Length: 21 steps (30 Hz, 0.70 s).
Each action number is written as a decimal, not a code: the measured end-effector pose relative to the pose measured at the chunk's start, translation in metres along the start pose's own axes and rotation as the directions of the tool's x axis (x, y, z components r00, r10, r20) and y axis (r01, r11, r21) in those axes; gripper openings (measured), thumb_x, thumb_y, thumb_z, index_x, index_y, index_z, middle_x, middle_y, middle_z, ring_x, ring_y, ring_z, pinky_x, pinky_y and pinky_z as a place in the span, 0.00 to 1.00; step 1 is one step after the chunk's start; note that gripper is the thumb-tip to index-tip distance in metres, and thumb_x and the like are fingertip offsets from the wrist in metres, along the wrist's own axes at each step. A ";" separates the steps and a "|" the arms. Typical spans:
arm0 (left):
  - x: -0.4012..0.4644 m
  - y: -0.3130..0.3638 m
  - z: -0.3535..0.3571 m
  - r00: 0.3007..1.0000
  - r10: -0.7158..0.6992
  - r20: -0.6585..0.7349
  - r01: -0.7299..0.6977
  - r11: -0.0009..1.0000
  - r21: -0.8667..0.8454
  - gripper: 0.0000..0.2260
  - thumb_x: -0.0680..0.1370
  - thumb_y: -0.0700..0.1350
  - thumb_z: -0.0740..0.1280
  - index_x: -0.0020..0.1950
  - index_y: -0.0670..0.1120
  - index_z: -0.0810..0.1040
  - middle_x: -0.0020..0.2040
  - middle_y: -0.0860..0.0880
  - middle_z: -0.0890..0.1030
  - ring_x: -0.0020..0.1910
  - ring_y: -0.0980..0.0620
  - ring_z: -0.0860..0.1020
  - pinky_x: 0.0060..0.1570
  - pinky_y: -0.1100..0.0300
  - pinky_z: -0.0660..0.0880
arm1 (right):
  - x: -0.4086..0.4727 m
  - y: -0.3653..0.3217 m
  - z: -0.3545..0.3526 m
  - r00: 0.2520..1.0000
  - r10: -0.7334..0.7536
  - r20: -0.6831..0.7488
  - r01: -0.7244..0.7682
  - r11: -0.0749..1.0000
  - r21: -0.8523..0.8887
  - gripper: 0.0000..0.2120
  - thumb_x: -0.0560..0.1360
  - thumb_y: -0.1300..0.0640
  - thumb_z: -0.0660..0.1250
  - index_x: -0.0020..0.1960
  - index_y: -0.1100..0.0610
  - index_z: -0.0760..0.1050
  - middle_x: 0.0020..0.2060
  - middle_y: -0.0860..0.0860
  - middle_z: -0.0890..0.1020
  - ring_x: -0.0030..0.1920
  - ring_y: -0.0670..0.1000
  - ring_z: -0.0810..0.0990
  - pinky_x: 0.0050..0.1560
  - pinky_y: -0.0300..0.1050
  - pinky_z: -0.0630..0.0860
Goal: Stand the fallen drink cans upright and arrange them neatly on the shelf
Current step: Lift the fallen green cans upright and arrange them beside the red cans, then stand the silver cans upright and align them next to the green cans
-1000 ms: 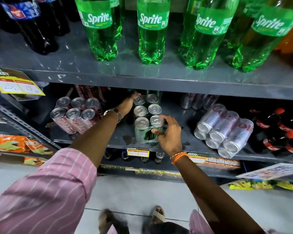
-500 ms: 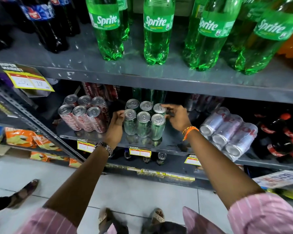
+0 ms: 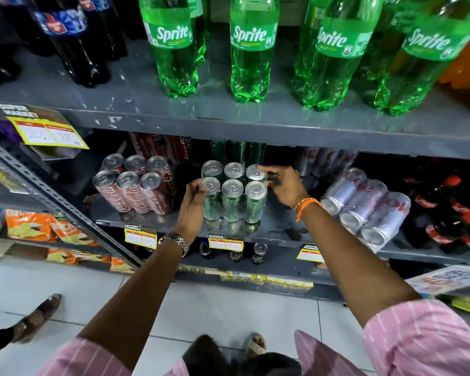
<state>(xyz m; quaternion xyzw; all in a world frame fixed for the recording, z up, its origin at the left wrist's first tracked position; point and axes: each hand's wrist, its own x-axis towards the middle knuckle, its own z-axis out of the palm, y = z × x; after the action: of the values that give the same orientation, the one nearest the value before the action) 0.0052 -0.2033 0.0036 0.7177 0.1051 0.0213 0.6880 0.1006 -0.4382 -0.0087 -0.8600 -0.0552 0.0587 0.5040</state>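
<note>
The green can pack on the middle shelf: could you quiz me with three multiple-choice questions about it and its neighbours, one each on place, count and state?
1. Where is the green can pack?
A. between red and silver packs
B. top shelf
C. floor

2. How many tops does it show?
A. four
B. six
C. nine

3. How does the silver can pack lie?
A. upright
B. on its side
C. upside down

Answers:
1 A: red can pack left, silver right.
2 B: two rows of three.
3 B: its tops face outward.
</note>
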 end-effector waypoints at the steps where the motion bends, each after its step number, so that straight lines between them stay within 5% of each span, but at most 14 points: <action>1: 0.003 0.000 0.000 1.000 0.001 0.012 -0.001 1.000 0.000 0.09 0.83 0.45 0.55 0.62 0.48 0.70 0.61 0.50 0.74 0.62 0.54 0.71 0.70 0.53 0.65 | -0.002 0.000 0.000 1.000 0.005 -0.009 -0.005 1.000 0.018 0.27 0.72 0.80 0.61 0.66 0.60 0.79 0.63 0.58 0.82 0.65 0.55 0.80 0.71 0.56 0.74; 7: 0.006 0.000 -0.010 0.999 -0.022 0.049 0.019 0.998 0.068 0.11 0.83 0.47 0.58 0.64 0.49 0.71 0.62 0.51 0.74 0.63 0.55 0.71 0.72 0.52 0.64 | -0.018 -0.019 -0.001 0.999 0.032 -0.004 -0.031 0.996 0.088 0.33 0.69 0.85 0.55 0.68 0.64 0.76 0.65 0.62 0.80 0.67 0.59 0.78 0.69 0.55 0.76; 9: 0.003 0.002 -0.011 0.998 0.056 -0.032 -0.051 0.990 0.135 0.15 0.81 0.45 0.61 0.67 0.44 0.71 0.64 0.49 0.73 0.65 0.52 0.71 0.73 0.52 0.63 | -0.027 -0.024 -0.006 0.996 0.051 -0.070 -0.042 0.992 0.117 0.31 0.72 0.83 0.56 0.70 0.63 0.74 0.68 0.61 0.77 0.65 0.54 0.77 0.62 0.43 0.76; 12: -0.001 0.010 -0.012 0.974 0.214 -0.080 -0.175 0.925 0.338 0.20 0.77 0.49 0.61 0.68 0.43 0.72 0.67 0.46 0.74 0.69 0.46 0.70 0.73 0.49 0.64 | -0.043 -0.021 -0.023 0.960 0.092 -0.265 -0.046 0.983 0.176 0.26 0.74 0.80 0.59 0.68 0.65 0.74 0.67 0.61 0.77 0.59 0.52 0.77 0.56 0.38 0.75; 16: -0.011 0.034 0.011 0.907 0.420 -0.035 -0.372 0.838 0.400 0.16 0.74 0.47 0.62 0.61 0.46 0.74 0.59 0.52 0.75 0.63 0.47 0.73 0.66 0.51 0.67 | -0.075 0.000 -0.067 0.788 0.151 -0.597 -0.023 0.976 0.217 0.16 0.73 0.78 0.63 0.59 0.72 0.77 0.52 0.61 0.82 0.41 0.38 0.82 0.44 0.26 0.76; 21: -0.014 0.051 0.080 0.897 0.426 0.119 -0.439 0.822 0.362 0.15 0.74 0.46 0.63 0.60 0.45 0.76 0.58 0.46 0.78 0.60 0.47 0.75 0.64 0.53 0.70 | -0.115 0.036 -0.130 0.533 0.188 -0.825 -0.184 0.977 0.104 0.10 0.69 0.68 0.69 0.50 0.66 0.83 0.46 0.62 0.86 0.46 0.55 0.85 0.48 0.28 0.74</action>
<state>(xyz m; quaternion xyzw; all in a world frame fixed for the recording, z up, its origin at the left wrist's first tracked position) 0.0114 -0.2861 0.0517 0.8423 -0.0695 0.1442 0.5146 0.0088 -0.5848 0.0284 -0.7853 0.2808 -0.3002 0.4630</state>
